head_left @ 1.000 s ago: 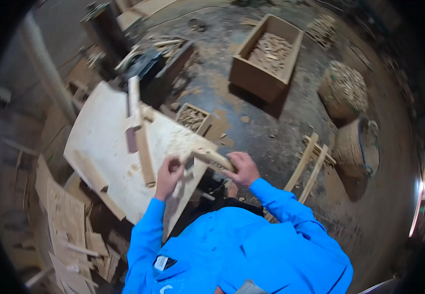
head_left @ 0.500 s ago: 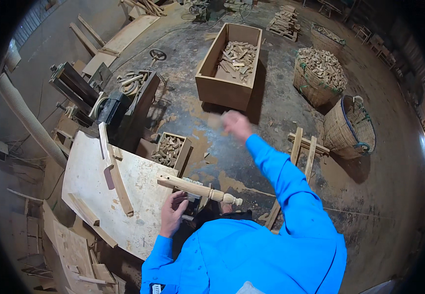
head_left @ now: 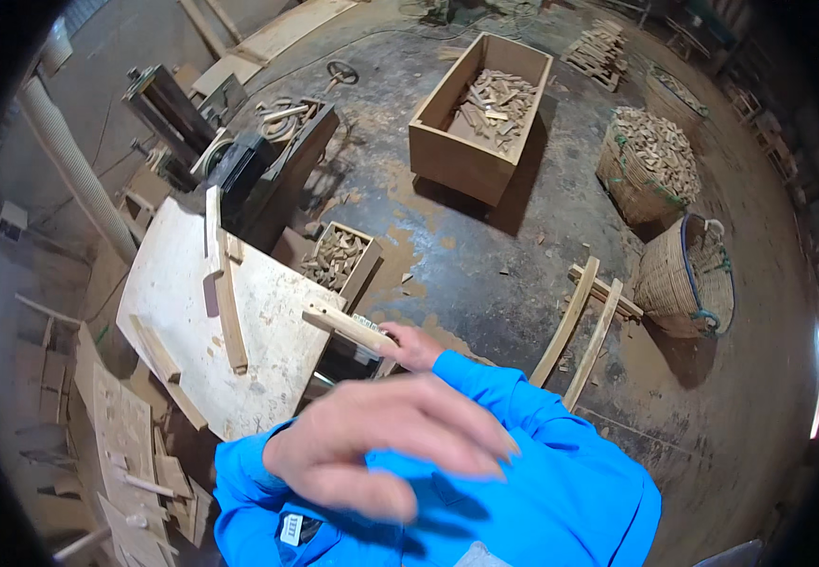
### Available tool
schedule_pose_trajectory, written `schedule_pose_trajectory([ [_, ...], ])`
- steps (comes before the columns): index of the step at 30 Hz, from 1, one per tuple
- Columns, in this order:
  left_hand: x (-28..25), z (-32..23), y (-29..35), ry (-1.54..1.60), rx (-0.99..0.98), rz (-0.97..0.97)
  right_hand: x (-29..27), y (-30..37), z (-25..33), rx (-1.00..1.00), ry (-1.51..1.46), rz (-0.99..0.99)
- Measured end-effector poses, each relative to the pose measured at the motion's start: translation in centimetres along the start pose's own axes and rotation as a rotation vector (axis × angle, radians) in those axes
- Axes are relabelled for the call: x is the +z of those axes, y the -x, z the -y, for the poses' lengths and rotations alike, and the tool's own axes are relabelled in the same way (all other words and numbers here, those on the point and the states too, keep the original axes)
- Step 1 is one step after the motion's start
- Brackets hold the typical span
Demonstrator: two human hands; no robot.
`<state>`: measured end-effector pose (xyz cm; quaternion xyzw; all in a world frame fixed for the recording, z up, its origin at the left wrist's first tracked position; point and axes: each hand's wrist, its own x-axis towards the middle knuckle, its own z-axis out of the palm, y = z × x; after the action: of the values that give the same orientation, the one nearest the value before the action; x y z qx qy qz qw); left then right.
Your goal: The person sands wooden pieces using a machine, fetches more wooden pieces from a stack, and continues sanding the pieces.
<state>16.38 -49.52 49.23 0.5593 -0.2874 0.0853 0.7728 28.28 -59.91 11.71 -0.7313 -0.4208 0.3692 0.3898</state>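
Observation:
My left hand (head_left: 386, 444) is raised large and blurred in front of my blue jacket. Its fingers are stretched, the thumb apart, and nothing shows in it. Farther off, my right hand (head_left: 415, 348) is closed round a pale wooden furniture leg (head_left: 348, 326). The leg's square end, with a hole in it, juts left over the worktable corner; its other end is hidden behind my hands. Under the leg, a dark machine part (head_left: 343, 364) is partly covered by my left hand.
A pale worktable (head_left: 273, 326) carries wood strips (head_left: 230, 312). Beyond it stand a small box of offcuts (head_left: 358, 269) and a large wooden crate (head_left: 461, 161). Woven baskets (head_left: 660, 283) stand at right, near long slats (head_left: 570, 321) on the floor. A hose (head_left: 79, 170) runs at left.
My right hand has come back from reaching forward with a small blurred piece, which no longer shows, and now grips the leg. My left hand has left the leg and risen. The view has shifted.

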Motion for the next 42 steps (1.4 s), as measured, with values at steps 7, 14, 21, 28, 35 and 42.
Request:
schedule_pose_trajectory([
  [7,1.2,3.0,-2.5,0.185,0.477,0.188,-0.8,1.1,3.5,0.081,0.165,0.157],
  [14,2.2,-0.8,-0.7,0.068,0.211,-0.125,0.8,0.6,2.6,-0.028,0.204,0.127],
  [21,2.3,-2.4,-0.8,0.068,0.277,-0.171,-1.0,1.1,5.9,0.1,0.226,0.137],
  [28,0.4,-4.2,2.1,-0.101,0.234,-0.098,0.2,1.9,3.6,0.069,0.127,0.034],
  [35,-0.4,-2.7,4.7,0.007,0.91,-0.188,-0.9,0.9,3.8,0.0,0.275,0.032],
  [42,-3.9,-8.8,12.3,-0.217,0.778,-0.264,0.1,1.3,6.9,0.059,0.27,-0.06],
])
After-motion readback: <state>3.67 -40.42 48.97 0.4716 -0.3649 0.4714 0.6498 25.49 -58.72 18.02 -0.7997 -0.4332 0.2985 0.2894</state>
